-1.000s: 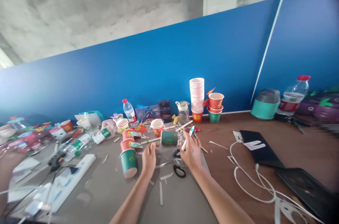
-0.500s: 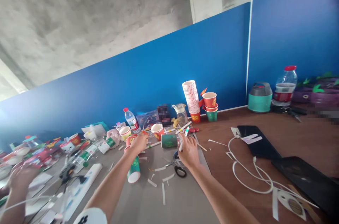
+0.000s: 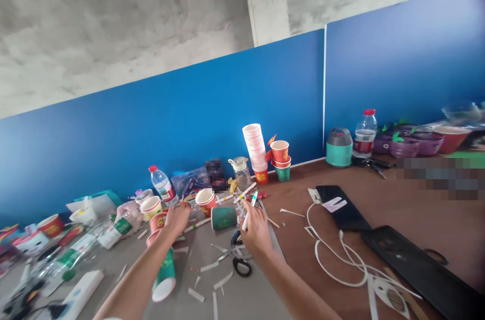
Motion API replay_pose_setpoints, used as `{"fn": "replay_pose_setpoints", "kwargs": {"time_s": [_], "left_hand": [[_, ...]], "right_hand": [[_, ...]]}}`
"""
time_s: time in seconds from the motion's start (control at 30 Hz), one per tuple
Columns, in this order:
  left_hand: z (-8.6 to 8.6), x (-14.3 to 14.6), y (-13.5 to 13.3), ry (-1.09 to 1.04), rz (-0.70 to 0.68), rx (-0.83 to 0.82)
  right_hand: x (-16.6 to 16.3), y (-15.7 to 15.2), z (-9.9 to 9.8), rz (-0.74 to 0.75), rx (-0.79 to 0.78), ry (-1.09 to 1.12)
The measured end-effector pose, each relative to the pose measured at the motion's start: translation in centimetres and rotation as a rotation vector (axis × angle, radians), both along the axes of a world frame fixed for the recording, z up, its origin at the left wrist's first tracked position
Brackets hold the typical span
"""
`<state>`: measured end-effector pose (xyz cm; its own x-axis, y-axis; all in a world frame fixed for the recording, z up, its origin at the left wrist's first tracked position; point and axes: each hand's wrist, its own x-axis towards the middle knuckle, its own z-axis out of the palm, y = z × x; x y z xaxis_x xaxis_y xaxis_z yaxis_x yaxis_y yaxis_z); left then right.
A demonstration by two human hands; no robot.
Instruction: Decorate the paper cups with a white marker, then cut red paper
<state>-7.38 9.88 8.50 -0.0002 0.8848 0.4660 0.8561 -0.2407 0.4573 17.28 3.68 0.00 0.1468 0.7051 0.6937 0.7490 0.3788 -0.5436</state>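
My right hand (image 3: 258, 226) is closed around a slim white marker (image 3: 254, 199) with a green band, which points up and away. Just left of it a green paper cup (image 3: 223, 219) lies on its side. Scissors (image 3: 241, 266) with black handles lie below that hand, among paper strips. My left hand (image 3: 177, 220) has curled fingers beside a small red piece; whether it grips the piece is hard to see. Under the left wrist lie red and green paper cups (image 3: 165, 273), partly hidden by the forearm. A red paper cup (image 3: 205, 202) stands between the hands.
A tall stack of white-rimmed cups (image 3: 254, 148) stands by the blue partition, next to stacked red and green cups (image 3: 280, 158). Plastic bottles (image 3: 117, 231) and a power strip (image 3: 81, 294) lie left. A phone (image 3: 343, 209), white cable (image 3: 322, 269) and black tray-like object (image 3: 420, 264) are right.
My view has turned right, so the table things sit further left and lower. Another person's hands at the left have left the view. My right hand still holds the marker.
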Motion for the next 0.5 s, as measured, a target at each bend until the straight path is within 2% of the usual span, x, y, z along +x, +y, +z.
{"fn": "replay_pose_setpoints", "kwargs": {"time_s": [0.13,0.23,0.33,0.37,0.5], "left_hand": [[2.1,1.0,-1.4,-0.036,-0.007,0.039],[2.1,3.3,-4.1,-0.115,-0.058,0.066],[0.0,6.0,-6.4,-0.257,-0.177,0.035],[-1.0,6.7,-6.8,-0.494,-0.257,-0.007],[-4.3,8.1,-6.9,-0.772,-0.288,-0.053]], "right_hand": [[-0.3,0.0,0.0,0.029,0.043,0.049],[-0.6,-0.5,0.4,0.082,0.086,0.032],[-0.6,-1.3,1.0,0.152,0.119,-0.014],[-0.6,-1.6,1.3,0.175,0.141,-0.031],[-0.6,-2.4,1.9,0.229,0.286,-0.084]]}}
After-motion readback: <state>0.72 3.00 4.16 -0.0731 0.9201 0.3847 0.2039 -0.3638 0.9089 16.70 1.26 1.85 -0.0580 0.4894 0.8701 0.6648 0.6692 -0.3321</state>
